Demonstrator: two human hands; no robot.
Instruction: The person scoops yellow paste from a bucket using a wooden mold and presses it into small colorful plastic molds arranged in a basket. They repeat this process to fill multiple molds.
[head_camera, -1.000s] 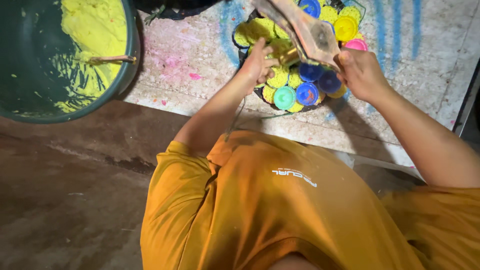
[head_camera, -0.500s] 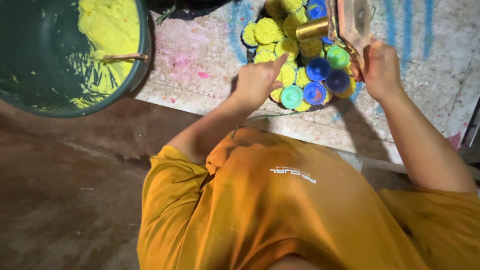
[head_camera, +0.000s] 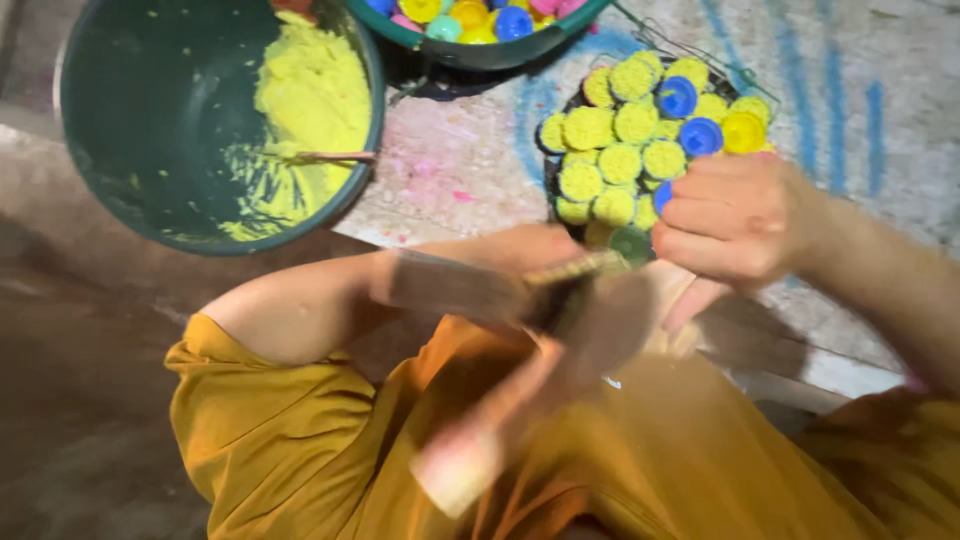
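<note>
Moulding step, by the looks: blurred wooden press (head_camera: 520, 300) is gripped in the left hand (head_camera: 530, 255), a blue cap (head_camera: 663, 195) pinched in the closed right hand (head_camera: 735, 225) beside the filled tray (head_camera: 650, 130). Careful seating probably needed next.

Change over the last second: the wooden tool (head_camera: 520, 300), earlier raised over the tray of caps (head_camera: 650, 140), now lies blurred low above the lap. The right hand (head_camera: 735, 220) has closed into a fist at the tray's near edge. The left hand (head_camera: 520, 250) has drawn back toward the body.
</note>
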